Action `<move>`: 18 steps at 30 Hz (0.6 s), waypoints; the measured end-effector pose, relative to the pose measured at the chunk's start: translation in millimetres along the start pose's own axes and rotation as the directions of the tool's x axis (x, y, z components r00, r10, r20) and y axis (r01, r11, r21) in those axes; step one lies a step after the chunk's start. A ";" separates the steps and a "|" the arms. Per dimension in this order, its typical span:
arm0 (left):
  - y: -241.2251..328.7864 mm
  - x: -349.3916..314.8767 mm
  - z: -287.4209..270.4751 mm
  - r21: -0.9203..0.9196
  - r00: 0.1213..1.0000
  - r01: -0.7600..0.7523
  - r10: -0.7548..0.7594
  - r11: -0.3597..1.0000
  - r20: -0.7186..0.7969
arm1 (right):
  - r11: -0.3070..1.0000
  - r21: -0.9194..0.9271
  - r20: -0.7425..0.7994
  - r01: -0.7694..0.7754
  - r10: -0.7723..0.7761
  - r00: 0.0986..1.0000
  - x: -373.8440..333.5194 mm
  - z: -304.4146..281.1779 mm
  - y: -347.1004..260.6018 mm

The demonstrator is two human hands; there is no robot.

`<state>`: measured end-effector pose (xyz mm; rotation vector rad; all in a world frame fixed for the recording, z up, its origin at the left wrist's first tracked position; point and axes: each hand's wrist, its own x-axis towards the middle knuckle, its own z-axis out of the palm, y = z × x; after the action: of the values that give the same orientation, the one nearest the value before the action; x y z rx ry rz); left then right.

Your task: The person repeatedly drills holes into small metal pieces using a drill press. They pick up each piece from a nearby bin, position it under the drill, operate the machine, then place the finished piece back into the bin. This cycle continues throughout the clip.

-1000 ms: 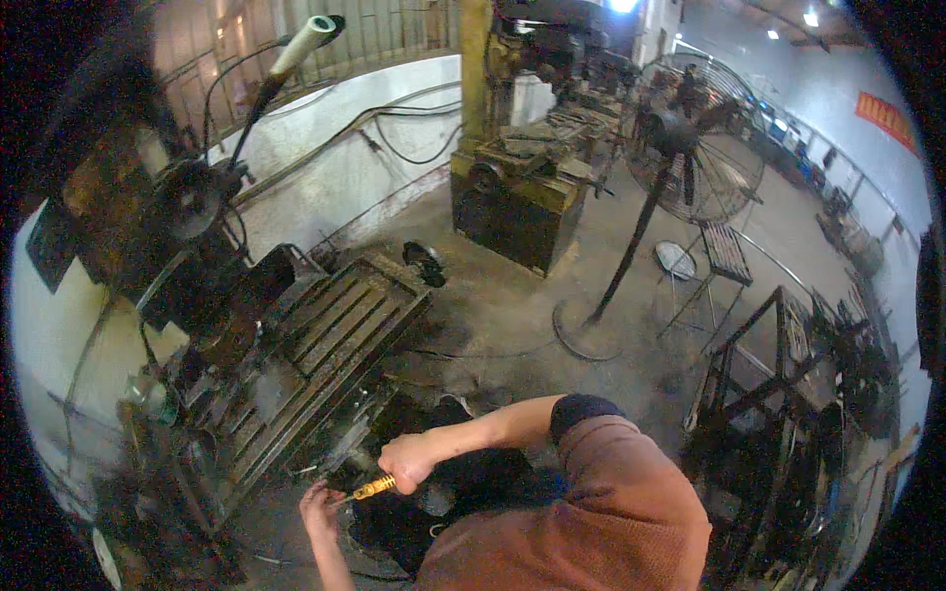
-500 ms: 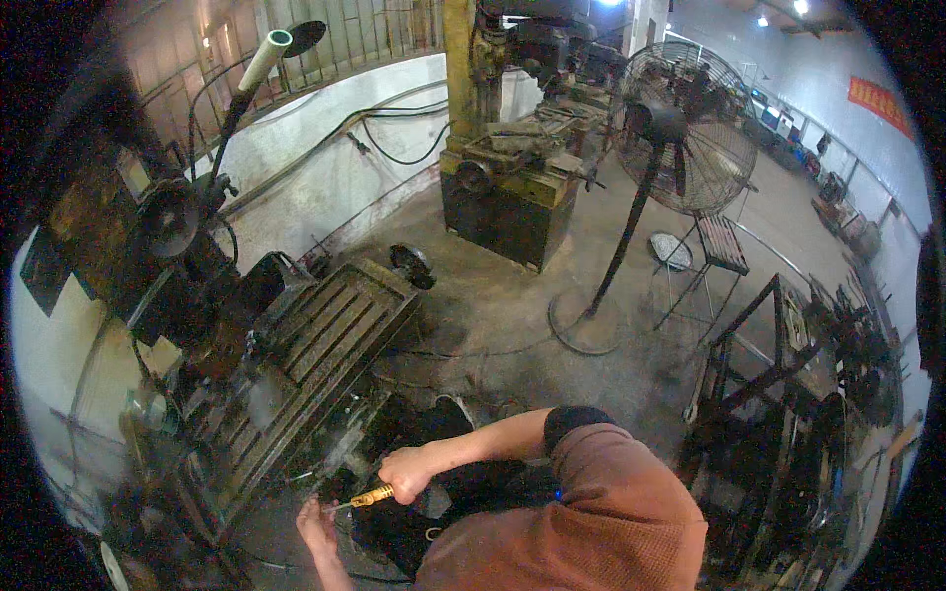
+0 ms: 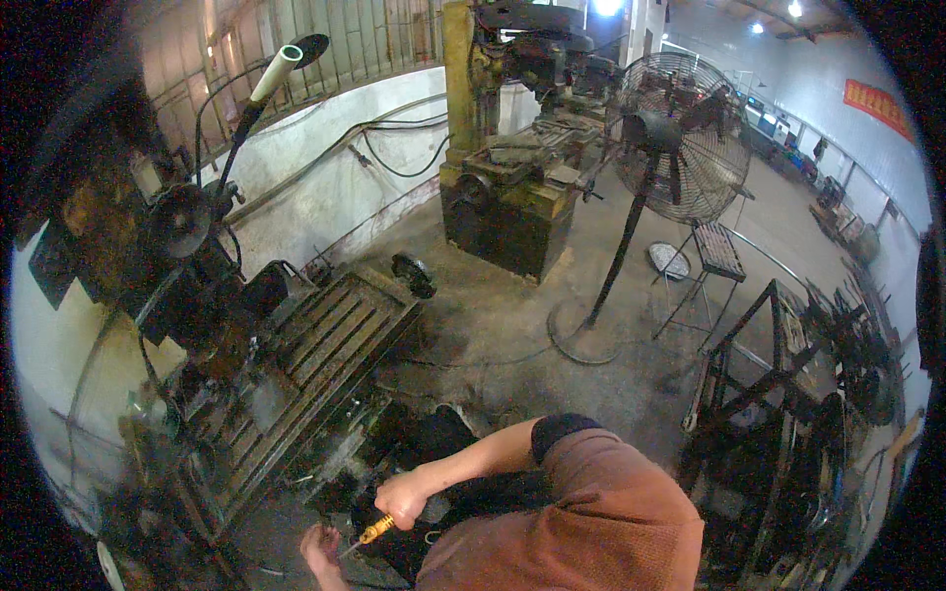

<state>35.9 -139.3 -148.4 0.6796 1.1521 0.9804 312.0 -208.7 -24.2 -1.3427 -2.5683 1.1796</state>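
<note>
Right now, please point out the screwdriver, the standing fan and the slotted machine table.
screwdriver (image 3: 376, 529), head view, on its yellow handle.
standing fan (image 3: 680, 138), head view, on its wire cage.
slotted machine table (image 3: 315, 355), head view, on its grooved top.

Two hands (image 3: 365, 522), one yellow-handled screwdriver (image 3: 372, 532), one pedestal fan (image 3: 670, 138), two machines (image 3: 296, 364).

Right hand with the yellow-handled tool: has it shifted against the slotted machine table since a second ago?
No. The right hand stays at the near end of the slotted machine table; only the camera view shifted.
</note>
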 end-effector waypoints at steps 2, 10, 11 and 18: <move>-7.5 11.4 -22.5 -0.011 0.998 0.041 -0.042 0.999 -0.043 | 0.990 0.045 0.066 0.131 -0.133 0.989 9.0 3.6 -0.8; 9.5 -25.6 -22.0 0.117 0.999 0.036 -0.040 0.993 0.030 | 0.978 0.183 0.163 0.104 -0.134 0.978 -5.3 -3.5 -14.9; 13.2 -29.0 -21.0 0.141 0.993 0.079 -0.090 0.987 0.075 | 0.986 0.134 0.119 0.098 -0.114 0.986 -2.8 1.5 -9.4; 31.2 -62.8 38.8 0.289 0.967 0.220 -0.168 0.932 -0.193 | 0.999 0.018 -0.021 -0.029 0.029 0.999 1.4 12.8 5.8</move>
<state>58.2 -180.6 -83.5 0.7248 1.5104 0.7025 310.9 -213.6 -37.4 -1.3858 -2.5261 1.1836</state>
